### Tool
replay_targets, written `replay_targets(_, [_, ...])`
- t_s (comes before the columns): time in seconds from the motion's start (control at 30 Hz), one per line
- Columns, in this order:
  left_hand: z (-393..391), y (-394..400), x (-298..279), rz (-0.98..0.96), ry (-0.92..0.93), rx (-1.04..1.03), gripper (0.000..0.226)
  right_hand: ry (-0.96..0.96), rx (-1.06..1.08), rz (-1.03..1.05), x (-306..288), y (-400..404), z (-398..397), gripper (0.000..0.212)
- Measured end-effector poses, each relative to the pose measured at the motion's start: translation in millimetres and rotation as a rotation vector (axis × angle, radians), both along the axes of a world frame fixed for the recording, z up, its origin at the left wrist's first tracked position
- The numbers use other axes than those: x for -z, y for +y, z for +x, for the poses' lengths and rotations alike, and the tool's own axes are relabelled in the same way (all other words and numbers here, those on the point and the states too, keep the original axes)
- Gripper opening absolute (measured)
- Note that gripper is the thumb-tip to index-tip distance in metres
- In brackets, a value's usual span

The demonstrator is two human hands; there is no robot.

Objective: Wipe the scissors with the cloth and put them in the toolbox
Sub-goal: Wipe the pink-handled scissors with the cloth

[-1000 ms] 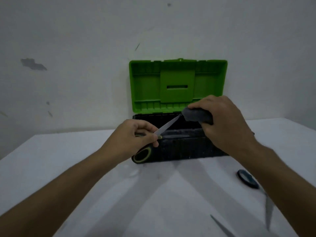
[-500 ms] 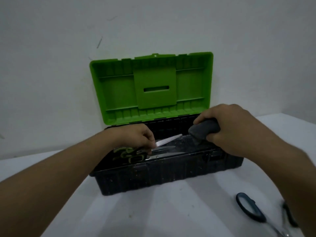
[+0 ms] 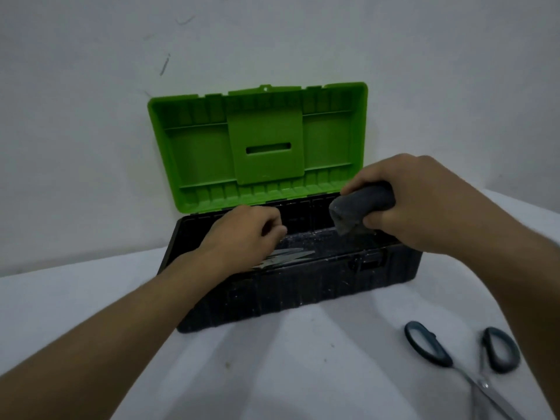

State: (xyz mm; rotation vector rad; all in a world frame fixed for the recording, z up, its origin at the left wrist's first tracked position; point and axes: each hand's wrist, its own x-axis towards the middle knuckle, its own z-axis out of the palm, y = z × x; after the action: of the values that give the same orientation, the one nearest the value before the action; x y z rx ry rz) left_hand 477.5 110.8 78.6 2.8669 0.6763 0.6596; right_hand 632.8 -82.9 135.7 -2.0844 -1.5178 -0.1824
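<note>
White table [image 3: 272,374] against scuffed pale wall [image 3: 91,116]. Toolbox [image 3: 303,286] open, green lid [image 3: 200,153] up. Scissors [image 3: 291,256] inside under left hand [image 3: 242,234], fingers loosely curled, empty. Right hand [image 3: 424,204] grips grey cloth [image 3: 360,207]. Second scissors [image 3: 472,359] on table.

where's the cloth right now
In the head view the grey cloth is bunched in the right hand, held over the right end of the open toolbox, just below its green lid.
</note>
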Motion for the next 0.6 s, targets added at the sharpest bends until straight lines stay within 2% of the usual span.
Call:
replay_targets(0.17, [-24, -69, -1, 0.114, -0.184, 0.094, 0.038, -0.069, 0.024, 0.09, -3, -36, -14, 0.046])
replay_targets(0.27, [-35, -110, 9, 0.025, -0.179, 0.158, 0.048, -0.071, 0.04, 0.099, 8, -70, -23, 0.047])
replay_targets(0.37, [-43, -153, 21, -0.086, -0.086, 0.172, 0.045, -0.031, 0.061, 0.103, 26, -116, -34, 0.041])
replay_targets(0.47, [-59, -194, 32, -0.165, 0.082, 0.104, 0.041, 0.013, 0.093, 0.128, 53, -161, -54, 0.033])
replay_targets(0.6, [-88, -237, 44, -0.137, 0.321, 0.06, 0.049, 0.104, 0.107, 0.13, 92, -202, -85, 0.036])
